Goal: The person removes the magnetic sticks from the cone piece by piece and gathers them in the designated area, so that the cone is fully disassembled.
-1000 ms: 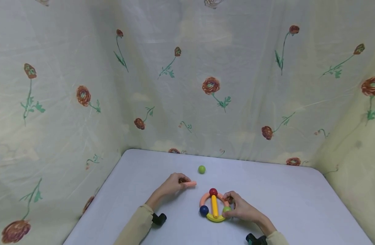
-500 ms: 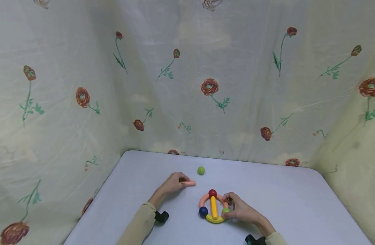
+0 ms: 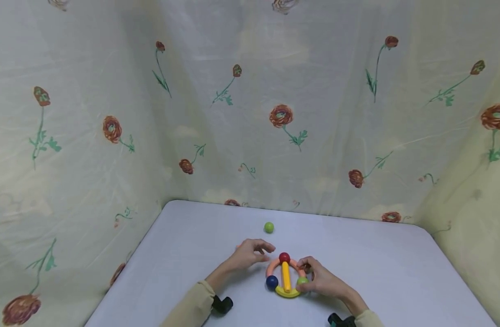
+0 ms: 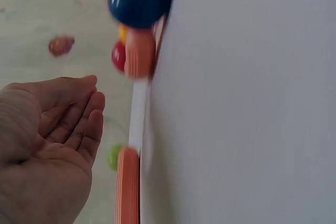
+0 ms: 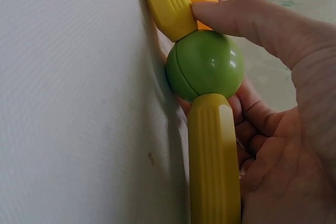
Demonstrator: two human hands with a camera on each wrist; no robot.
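Observation:
A ring of toy building sticks and balls lies on the table, with a red ball (image 3: 284,257), a blue ball (image 3: 272,282) and a green ball (image 5: 206,65) joined by pink curved sticks and a yellow curved stick (image 3: 287,293). A straight yellow-orange stick (image 3: 286,276) runs inward from the red ball. My right hand (image 3: 325,279) holds the ring's right side around the green ball; another yellow stick (image 5: 214,161) extends from that ball. My left hand (image 3: 247,254), empty with fingers apart, hovers left of the ring. A straight pink stick (image 4: 127,187) lies beside it, mostly hidden in the head view.
A loose green ball (image 3: 268,227) lies farther back on the white table (image 3: 356,245). Flower-printed cloth (image 3: 250,136) hangs behind and along both sides of the table.
My left hand has let go of the straight pink stick and moved right, toward the ring. The right hand keeps its hold at the green ball.

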